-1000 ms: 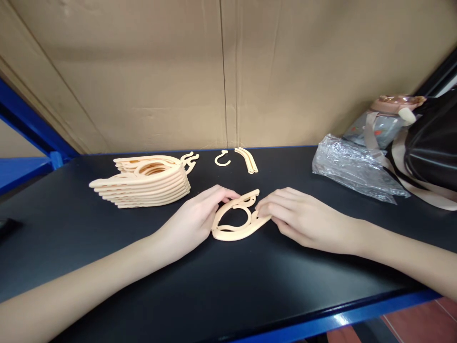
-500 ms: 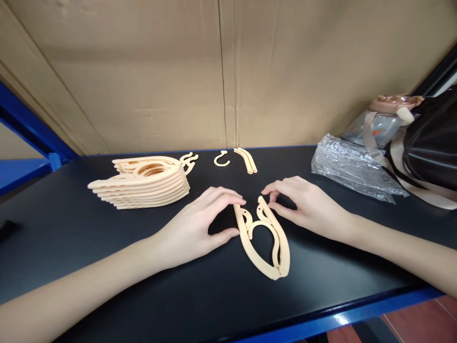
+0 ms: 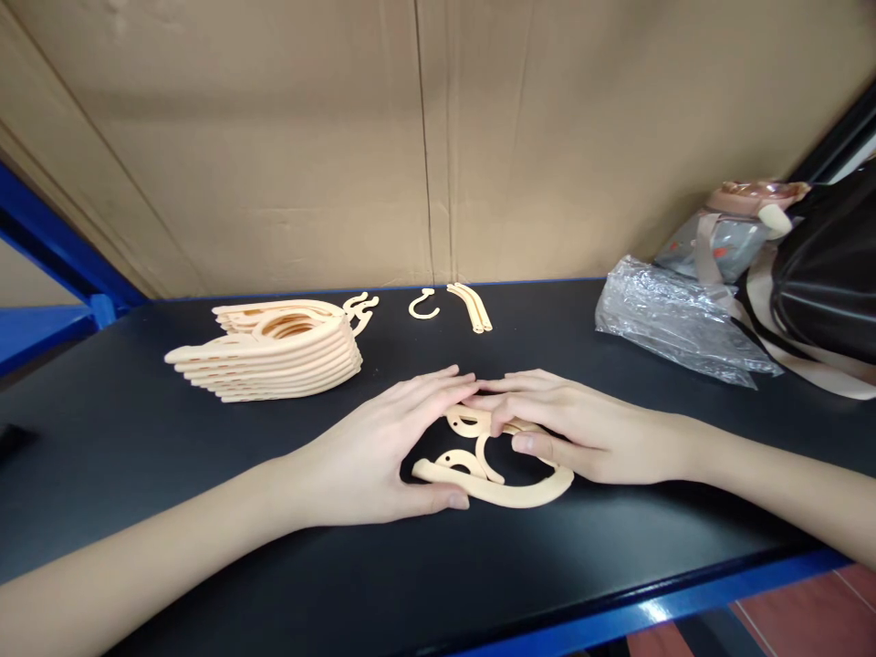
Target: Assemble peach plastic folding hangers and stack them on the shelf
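Observation:
A cream folding clothes hanger (image 3: pixel 524 494) lies flat on the dark tabletop, its two free ends pointing left and its joint at the right. My left hand (image 3: pixel 380 447) curves around the free ends, with the thumb against the near arm and the fingertips beyond the far arm. From the right, my right hand (image 3: pixel 581 424) covers most of the far arm; its fingers bend over it and its thumb is above the hanger's centre. The fingertips of both hands meet at the far side. Behind my left hand stands a neat stack of matching folded hangers (image 3: pixel 274 360).
A loose cream hook (image 3: pixel 424 315) and curved cream strips (image 3: pixel 471 307) lie near the cardboard wall (image 3: pixel 307 164). At the right are crumpled clear plastic (image 3: pixel 674 319), a bottle with a strap (image 3: pixel 732 233) and a black bag (image 3: pixel 831 283). A blue edge (image 3: pixel 581 634) runs along the front.
The hanger has turned counterclockwise, its free ends swinging from the far side to the left. My right hand has moved left over the far arm, and the fingertips of both hands have come together.

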The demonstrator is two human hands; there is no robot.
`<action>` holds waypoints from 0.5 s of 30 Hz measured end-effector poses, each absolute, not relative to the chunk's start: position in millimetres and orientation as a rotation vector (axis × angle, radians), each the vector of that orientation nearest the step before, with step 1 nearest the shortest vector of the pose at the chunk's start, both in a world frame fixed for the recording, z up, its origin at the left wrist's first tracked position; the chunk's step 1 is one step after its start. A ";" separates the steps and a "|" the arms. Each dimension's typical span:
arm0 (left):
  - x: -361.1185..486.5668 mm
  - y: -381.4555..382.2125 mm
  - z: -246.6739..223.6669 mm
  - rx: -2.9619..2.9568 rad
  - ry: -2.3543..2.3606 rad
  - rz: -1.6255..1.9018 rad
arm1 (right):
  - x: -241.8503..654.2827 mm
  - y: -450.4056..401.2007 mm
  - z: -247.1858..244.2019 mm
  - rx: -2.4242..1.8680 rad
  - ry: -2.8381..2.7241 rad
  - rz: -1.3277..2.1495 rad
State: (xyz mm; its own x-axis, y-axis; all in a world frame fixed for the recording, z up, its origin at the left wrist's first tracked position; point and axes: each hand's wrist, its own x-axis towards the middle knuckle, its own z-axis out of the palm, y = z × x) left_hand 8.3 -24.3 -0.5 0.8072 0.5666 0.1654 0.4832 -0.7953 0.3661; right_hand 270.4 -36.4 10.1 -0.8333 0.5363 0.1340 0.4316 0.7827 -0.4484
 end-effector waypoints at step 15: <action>10.5 -23.4 1.1 2.770 0.892 0.540 | 274.8 -26.9 4.8 -1.173 -2.367 0.361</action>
State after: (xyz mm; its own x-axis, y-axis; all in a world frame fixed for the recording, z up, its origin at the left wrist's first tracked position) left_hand 10.5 -23.4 1.1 0.7537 0.5927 0.2840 0.5266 -0.8031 0.2786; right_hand 274.8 -26.9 4.8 -0.5234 0.7999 0.2938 0.6758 0.5996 -0.4287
